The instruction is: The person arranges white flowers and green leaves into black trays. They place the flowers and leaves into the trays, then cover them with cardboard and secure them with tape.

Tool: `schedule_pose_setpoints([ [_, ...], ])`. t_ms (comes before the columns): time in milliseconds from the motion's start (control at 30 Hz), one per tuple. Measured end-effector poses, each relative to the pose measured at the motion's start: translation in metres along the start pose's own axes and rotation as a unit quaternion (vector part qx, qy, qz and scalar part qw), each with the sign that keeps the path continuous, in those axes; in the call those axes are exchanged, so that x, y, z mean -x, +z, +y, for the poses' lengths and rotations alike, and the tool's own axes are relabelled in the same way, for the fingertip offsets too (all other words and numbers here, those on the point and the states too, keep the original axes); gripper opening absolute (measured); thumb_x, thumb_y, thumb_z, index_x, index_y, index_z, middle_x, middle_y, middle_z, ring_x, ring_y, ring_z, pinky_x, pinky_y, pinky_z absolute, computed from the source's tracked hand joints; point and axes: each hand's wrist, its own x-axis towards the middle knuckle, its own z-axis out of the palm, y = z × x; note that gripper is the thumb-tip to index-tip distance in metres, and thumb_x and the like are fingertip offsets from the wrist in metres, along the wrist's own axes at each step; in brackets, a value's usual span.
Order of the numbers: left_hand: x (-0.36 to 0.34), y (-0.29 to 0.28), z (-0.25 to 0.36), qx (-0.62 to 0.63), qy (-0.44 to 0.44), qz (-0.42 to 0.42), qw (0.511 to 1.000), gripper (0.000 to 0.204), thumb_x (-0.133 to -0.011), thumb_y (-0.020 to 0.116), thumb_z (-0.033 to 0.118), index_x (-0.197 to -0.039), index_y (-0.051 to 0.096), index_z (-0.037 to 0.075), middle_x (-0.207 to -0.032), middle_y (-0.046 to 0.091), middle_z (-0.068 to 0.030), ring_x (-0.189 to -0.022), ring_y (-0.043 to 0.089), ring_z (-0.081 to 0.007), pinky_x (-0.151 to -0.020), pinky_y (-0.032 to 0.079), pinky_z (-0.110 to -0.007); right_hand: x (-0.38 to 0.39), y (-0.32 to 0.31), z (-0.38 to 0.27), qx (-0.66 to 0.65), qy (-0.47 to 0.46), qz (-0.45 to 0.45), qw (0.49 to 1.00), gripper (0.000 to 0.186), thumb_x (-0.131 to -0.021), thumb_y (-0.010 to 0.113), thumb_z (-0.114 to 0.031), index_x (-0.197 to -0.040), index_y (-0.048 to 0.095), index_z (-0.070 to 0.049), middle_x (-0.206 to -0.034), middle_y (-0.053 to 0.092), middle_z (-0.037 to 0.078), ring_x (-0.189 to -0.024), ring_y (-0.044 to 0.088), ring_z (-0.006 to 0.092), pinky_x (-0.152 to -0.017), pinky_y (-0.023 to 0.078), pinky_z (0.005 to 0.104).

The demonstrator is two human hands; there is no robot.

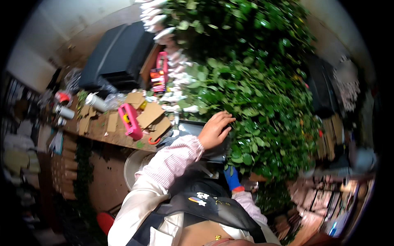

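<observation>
My left hand (pixel 215 128) reaches to the near left edge of a big mass of green leafy stems (pixel 258 102), its fingers slightly bent and apart, over a dark shiny surface (pixel 213 151). Below it to the right, my right hand (pixel 232 178), in a blue glove with a red cuff, is at the underside of the foliage; its fingers are mostly hidden. Pale wrapped heads (pixel 180 74) line the left side of the stems. Left of my left hand lie loose cardboard pieces (pixel 150 117), a pink tool (pixel 130 123) and an orange-handled item (pixel 154 140) on a wooden table (pixel 102 127).
A dark bulky case (pixel 123 57) stands at the back left beside another pink tool (pixel 162 61). White rolls (pixel 96 102) lie at the left. A round pale bin (pixel 133 168) is under the table's front. A dark bundle (pixel 320 86) and cardboard (pixel 332 135) are at the right.
</observation>
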Motion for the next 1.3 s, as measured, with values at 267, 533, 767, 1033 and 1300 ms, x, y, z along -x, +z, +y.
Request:
schedule_pose_setpoints([
  [267,0.063,-0.148,-0.188,-0.015,-0.27,0.289,0.918,0.024,-0.092,0.067,0.013,-0.113,0.067,0.0,-0.104,0.071,-0.0163,-0.095,0.069,-0.0283,-0.084,0.054,-0.038,-0.006,-0.1,-0.08,0.072,0.005,-0.242,0.967,0.046,-0.094,0.061,-0.05,-0.113,0.07,-0.008,-0.107,0.072,0.015,-0.098,0.068,0.0339,-0.089,0.051,0.0429],
  [533,0.017,-0.176,-0.363,-0.028,-0.492,0.154,0.856,0.058,-0.072,0.087,0.037,-0.108,0.069,-0.005,-0.104,0.074,-0.022,-0.097,0.073,-0.0349,-0.088,0.054,-0.043,0.011,-0.183,-0.23,0.029,0.029,-0.254,0.966,0.035,-0.092,0.066,-0.041,-0.105,0.073,-0.009,-0.098,0.073,0.015,-0.088,0.071,0.0341,-0.078,0.056,0.04],
  [767,0.054,-0.183,-0.488,0.089,-0.508,0.248,0.82,0.074,-0.097,0.051,0.062,-0.123,0.065,-0.006,-0.12,0.068,-0.0269,-0.113,0.065,-0.0389,-0.099,0.048,-0.043,-0.012,-0.181,-0.318,0.02,-0.086,-0.243,0.966,0.027,-0.094,0.064,-0.029,-0.109,0.073,-0.008,-0.099,0.072,0.016,-0.089,0.069,0.0344,-0.079,0.055,0.041],
  [1033,0.046,-0.183,-0.348,0.249,-0.456,0.269,0.811,0.065,-0.101,0.057,0.048,-0.135,0.053,-0.008,-0.135,0.058,-0.0188,-0.12,0.057,-0.0261,-0.106,0.04,-0.032,-0.092,-0.114,-0.379,0.102,-0.325,-0.138,0.93,0.027,-0.094,0.065,-0.028,-0.114,0.073,-0.011,-0.111,0.07,0.014,-0.1,0.067,0.031,-0.089,0.053,0.0417],
  [1300,0.129,-0.175,-0.216,0.317,-0.372,0.332,0.806,0.039,-0.102,0.06,0.016,-0.135,0.05,-0.003,-0.126,0.062,-0.0142,-0.115,0.059,-0.0181,-0.101,0.047,-0.031,-0.106,-0.053,-0.363,0.302,-0.444,-0.237,0.81,0.038,-0.093,0.061,-0.046,-0.092,0.071,-0.01,-0.118,0.063,0.011,-0.13,0.049,0.0334,-0.117,0.028,0.0574],
])
